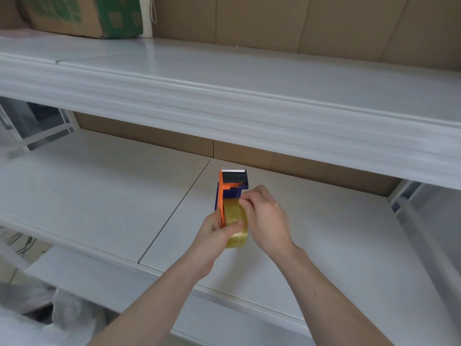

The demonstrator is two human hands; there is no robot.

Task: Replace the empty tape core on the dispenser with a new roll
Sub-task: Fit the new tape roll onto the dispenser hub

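Note:
An orange and dark blue tape dispenser (230, 187) is held above the white shelf (99, 191), its toothed blade pointing away from me. A yellowish clear tape roll (235, 227) sits on the dispenser. My left hand (214, 236) grips the dispenser and the roll from the left, thumb lying across the tape. My right hand (265, 217) is on the right side of the roll, its fingertips pinched on the tape at the roll's top edge. No empty core is in view.
A second white shelf (249, 101) overhangs the work area close above. A cardboard box with green print (84, 16) stands on it at the far left. Brown cardboard lines the back. White plastic bags (62, 318) lie at the lower left.

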